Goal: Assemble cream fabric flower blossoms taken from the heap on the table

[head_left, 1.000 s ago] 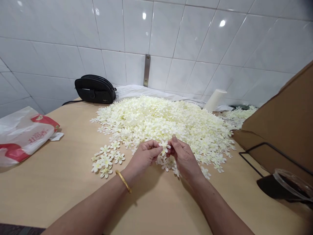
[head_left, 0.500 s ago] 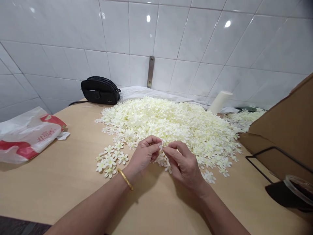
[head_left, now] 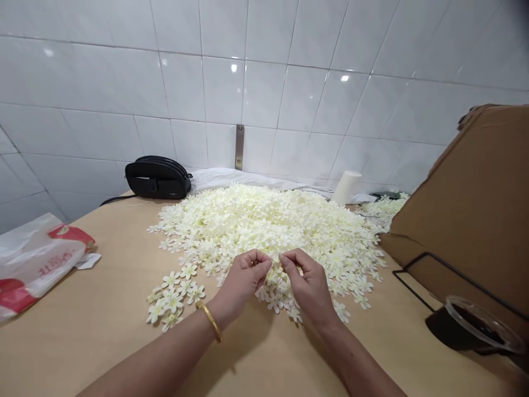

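Observation:
A wide heap of cream-white artificial flowers spreads over the table in front of me. My left hand, with a gold bangle at the wrist, is closed in a pinch at the heap's near edge. Opposite it, my right hand also pinches thumb against forefinger, with a small gap between the two hands. Whatever sits in either pinch is too small to make out. Left of my left wrist lies a small separate group of flowers.
A black pouch stands at the back left, and a white and red plastic bag lies far left. To the right are a cardboard box, a black wire frame and a cup of dark liquid. A white cone stands behind the heap.
My fingertips, almost meeting before, are now slightly farther apart. The view has tilted up and turned a little right, so the scene sits lower and more to the left.

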Demonstrator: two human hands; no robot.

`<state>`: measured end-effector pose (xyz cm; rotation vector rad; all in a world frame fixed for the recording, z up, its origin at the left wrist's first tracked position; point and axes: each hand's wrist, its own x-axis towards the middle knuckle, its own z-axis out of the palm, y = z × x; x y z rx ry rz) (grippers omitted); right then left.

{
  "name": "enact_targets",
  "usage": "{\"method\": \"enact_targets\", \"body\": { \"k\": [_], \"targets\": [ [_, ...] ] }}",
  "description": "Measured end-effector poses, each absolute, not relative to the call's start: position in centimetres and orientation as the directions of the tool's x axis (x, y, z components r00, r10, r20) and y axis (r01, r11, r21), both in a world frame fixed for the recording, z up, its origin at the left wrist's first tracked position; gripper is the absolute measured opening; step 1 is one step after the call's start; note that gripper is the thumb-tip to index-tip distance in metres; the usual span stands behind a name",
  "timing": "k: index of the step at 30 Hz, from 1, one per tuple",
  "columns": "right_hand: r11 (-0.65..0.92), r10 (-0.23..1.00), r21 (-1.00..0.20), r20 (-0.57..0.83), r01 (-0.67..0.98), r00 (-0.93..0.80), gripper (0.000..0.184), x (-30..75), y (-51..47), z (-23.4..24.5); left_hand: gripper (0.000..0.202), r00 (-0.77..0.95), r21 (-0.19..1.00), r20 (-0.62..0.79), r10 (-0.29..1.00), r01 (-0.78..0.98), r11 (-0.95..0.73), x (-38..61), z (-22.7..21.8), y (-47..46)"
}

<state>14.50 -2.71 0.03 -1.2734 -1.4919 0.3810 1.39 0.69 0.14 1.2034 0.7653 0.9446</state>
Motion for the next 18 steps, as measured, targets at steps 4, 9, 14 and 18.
{"method": "enact_targets", "body": {
  "k": [4, 9, 14, 18],
  "targets": [
    [0.265, 0.908, -0.867, 0.371, 0.422, 0.193, 0.024, 15.8, -1.6, 1.5, 0.017, 0.413, 0.968, -0.026, 0.91, -0.216, 0.126, 2.2, 1.1, 1.2],
    [0.276, 0.902, -0.875, 0.379, 0.398, 0.208, 0.027, 16.8, 0.5, 2.7, 0.021, 0.365, 0.924, -0.103, 0.925, -0.309, 0.225, 3.1, 0.8, 1.0],
    [0.315, 0.906, -0.851, 0.402, 0.42, 0.135, 0.029, 16.0, 0.9, 2.7, 0.018, 0.31, 0.944, -0.027, 0.95, -0.304, 0.126, 2.7, 1.4, 1.2],
    [0.309, 0.938, -0.875, 0.345, 0.373, 0.035, 0.026, 15.7, 0.6, 2.6, 0.017, 0.269, 0.966, 0.029, 0.963, -0.255, 0.042, 2.4, 2.0, 1.3]
  ]
}}
